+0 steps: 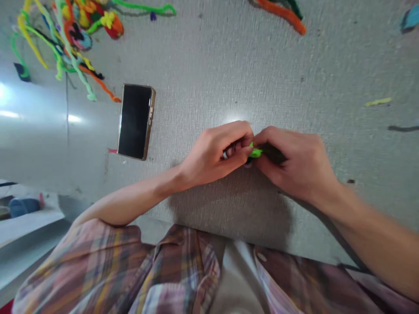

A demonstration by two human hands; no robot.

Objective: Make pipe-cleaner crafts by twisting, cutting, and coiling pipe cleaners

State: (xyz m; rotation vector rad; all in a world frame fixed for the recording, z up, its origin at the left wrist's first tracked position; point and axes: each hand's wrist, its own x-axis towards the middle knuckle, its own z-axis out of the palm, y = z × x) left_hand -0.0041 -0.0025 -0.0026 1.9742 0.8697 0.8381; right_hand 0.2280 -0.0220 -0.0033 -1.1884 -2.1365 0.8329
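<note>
Over the middle of the table, my left hand (pixel 218 150) and my right hand (pixel 294 159) meet fingertip to fingertip. Between them is a small bright green fuzzy piece (pixel 255 152), which looks like bent pipe cleaner. Thumb and index finger of my left hand pinch its left side. The right hand grips the other side with thumb and forefinger. Most of the piece is hidden by the fingers, so its shape is unclear. Something small and dark shows just under the fingertips, too covered to name.
A phone (pixel 135 121) lies left of my hands. Colourful pipe cleaners and fuzzy shapes (pixel 81 37) are heaped at the upper left. Orange pipe cleaner (pixel 283 15) lies at the top, a yellow scrap (pixel 378 102) and dark strip (pixel 402 128) at the right, on the grey table (pixel 196 56).
</note>
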